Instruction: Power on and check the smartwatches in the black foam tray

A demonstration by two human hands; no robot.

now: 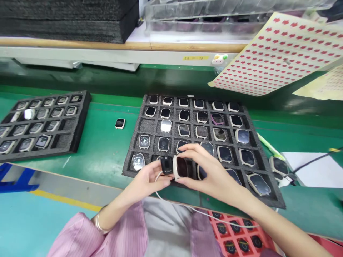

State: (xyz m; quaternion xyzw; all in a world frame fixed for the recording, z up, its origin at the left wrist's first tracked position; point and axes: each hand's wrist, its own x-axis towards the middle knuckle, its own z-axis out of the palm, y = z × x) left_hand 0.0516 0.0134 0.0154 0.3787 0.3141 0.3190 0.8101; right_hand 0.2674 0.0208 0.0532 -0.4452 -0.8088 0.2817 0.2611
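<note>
Care matters: left hand (146, 180) pinches the black puck (166, 165), right hand (209, 171) clamps the watch body (180, 167); faces should meet squarely.

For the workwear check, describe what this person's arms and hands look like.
The left hand and right hand are bare, without gloves. The left arm has a pink, finely striped sleeve and a thin silver bangle at the wrist. The right forearm is uncovered in view.

An electronics assembly line: foam trays (134, 167) of smartwatch bodies (225, 153) on a green conveyor belt (104, 146).
</note>
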